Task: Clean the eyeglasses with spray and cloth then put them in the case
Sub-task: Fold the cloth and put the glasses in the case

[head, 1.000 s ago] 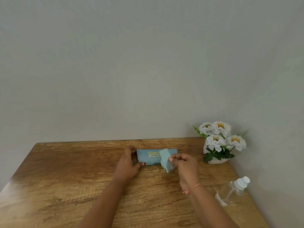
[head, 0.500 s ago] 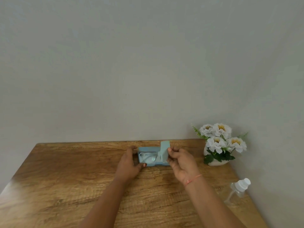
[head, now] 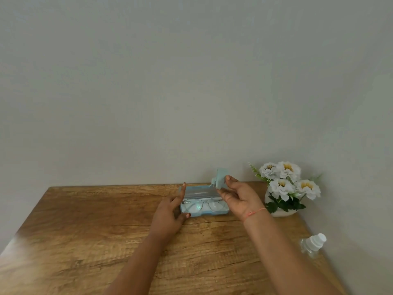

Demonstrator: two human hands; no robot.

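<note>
Pale grey wall [head: 191, 81] takes up most of what we see, and below it a wooden table [head: 85, 231] with a strong grain runs back to meet it. Near the table's far edge we find the light blue case [head: 209, 212] lying open, its lid [head: 197, 191] tipped up and back toward the wall. In the case's lower half lie the eyeglasses [head: 192, 206], with clear lenses and a thin frame; 1 lens catches a bright glint. We count 2 bare hands at the case. The left hand [head: 170, 211] is at the case's left end with its fingers fairly straight. Its index fingertip reaches up to the lid's left corner and its thumb touches the case's front left corner, so we read it as steadying rather than clasping. The right hand [head: 238, 196] is raised above the case's right end. Its thumb and fingers pinch a small pale blue-green cloth [head: 221, 177], bunched and held just over the lid's right corner; whether the cloth touches the lid we cannot tell. A thin orange thread [head: 254, 212] circles the right wrist. Right of the case, in the table's far corner, a white pot [head: 282, 212] holds 4 white flowers [head: 281, 185] with green leaves. Nearer to us, at the table's right edge and well apart from the case, the clear spray bottle [head: 312, 245] with a white cap looks blurred.
</note>
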